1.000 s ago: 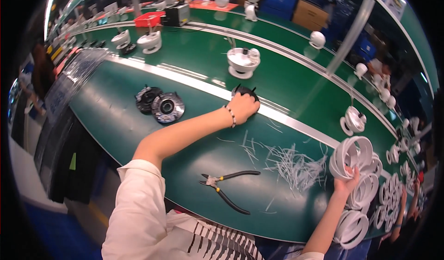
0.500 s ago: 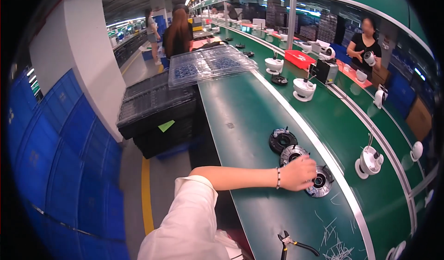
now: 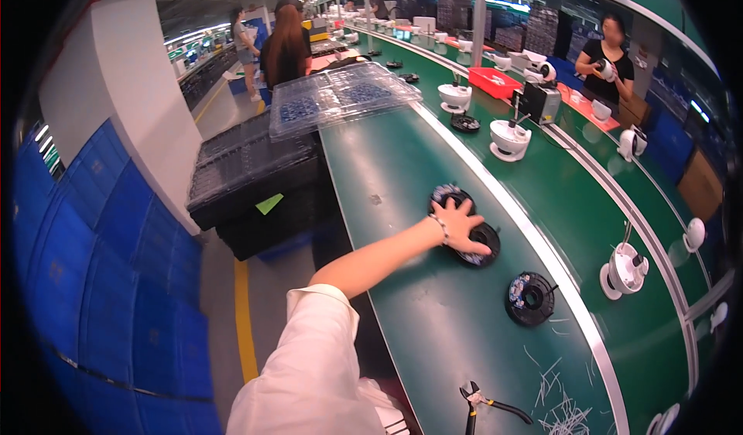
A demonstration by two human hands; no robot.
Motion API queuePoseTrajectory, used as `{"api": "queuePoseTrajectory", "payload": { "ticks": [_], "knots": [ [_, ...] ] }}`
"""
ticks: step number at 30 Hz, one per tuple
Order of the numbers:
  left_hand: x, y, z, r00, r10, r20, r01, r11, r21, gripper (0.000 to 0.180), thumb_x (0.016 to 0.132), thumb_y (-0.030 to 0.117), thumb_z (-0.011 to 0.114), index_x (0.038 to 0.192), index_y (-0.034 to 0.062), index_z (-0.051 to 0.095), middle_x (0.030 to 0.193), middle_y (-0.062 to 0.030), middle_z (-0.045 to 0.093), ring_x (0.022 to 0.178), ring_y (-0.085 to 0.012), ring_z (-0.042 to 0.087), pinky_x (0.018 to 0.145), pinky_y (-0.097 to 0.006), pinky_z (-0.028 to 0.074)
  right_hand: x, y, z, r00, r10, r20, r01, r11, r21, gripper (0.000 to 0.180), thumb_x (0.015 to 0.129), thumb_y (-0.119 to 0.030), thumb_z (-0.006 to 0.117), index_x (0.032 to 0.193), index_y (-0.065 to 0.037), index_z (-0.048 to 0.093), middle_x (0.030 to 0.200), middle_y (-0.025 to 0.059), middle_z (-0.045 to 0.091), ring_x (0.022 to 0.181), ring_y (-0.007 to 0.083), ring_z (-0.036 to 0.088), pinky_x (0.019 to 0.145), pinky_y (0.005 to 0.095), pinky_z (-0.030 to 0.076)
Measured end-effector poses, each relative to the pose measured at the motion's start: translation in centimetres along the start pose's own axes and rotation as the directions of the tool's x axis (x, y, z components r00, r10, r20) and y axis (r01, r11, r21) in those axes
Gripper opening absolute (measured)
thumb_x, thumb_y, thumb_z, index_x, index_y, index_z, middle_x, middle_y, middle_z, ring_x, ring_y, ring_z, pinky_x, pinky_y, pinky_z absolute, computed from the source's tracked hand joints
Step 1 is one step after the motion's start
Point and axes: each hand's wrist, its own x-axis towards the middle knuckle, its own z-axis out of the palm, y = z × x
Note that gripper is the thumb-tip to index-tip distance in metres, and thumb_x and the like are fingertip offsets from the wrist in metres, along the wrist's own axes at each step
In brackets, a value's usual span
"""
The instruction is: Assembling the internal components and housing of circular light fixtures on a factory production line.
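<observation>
At the middle of the green bench (image 3: 410, 299): left hand (image 3: 458, 227), palm down, fingers spread, gripping nothing that shows; contact with the discs cannot be told. Right hand: out of view. Beneath the left hand: two black discs (image 3: 493, 239), close together, partly covered. Set apart, nearer the wearer: a third black disc (image 3: 516, 299), its full outline showing. Progress, as judged: three discs laid out loose, none attached to a white housing (image 3: 624, 274); the number left cannot be told. Nearer still: pliers (image 3: 475, 398), jaws parted; loose white strips (image 3: 565, 419). Beyond the bench: green belt (image 3: 576, 238) bearing white housings; red tray (image 3: 494, 85); co-worker (image 3: 606, 75) holding a white part. At the bench's far end: clear plastic trays (image 3: 333, 102). Left: dark stack (image 3: 255, 168), blue crates (image 3: 131, 303), pale pillar (image 3: 135, 71), yellow floor line (image 3: 244, 323).
</observation>
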Motion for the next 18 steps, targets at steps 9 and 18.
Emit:
{"api": "queuePoseTrajectory", "payload": {
  "ticks": [9,18],
  "knots": [
    [1.0,0.6,-1.7,0.909,-0.036,-0.416,0.044,0.999,0.011,0.071,0.072,0.057,0.050,0.127,0.0157,0.032,0.136,-0.0169,0.019,0.120,-0.0461,0.019,0.088,-0.067,0.017,-2.7,0.2,-7.2,0.895,0.019,-0.445,0.027,0.995,0.098,0.045,0.082,-0.025,0.049,0.115,0.005,0.042,0.114,0.0191,0.050,0.106,0.0296,0.048,0.093,0.0429,0.037],
    [-0.1,8.4,-3.2,0.701,0.350,-0.622,-0.357,0.926,0.118,0.069,0.079,0.032,0.053,0.135,0.0139,0.016,0.140,-0.0103,0.016,0.128,-0.0313,0.016,0.096,-0.058,0.013,-7.0,1.1,1.1,0.874,-0.004,-0.486,0.025,0.999,0.036,0.039,0.078,-0.014,0.051,0.111,0.002,0.039,0.115,0.0140,0.045,0.108,0.0273,0.043,0.094,0.0451,0.032]
  ]
}}
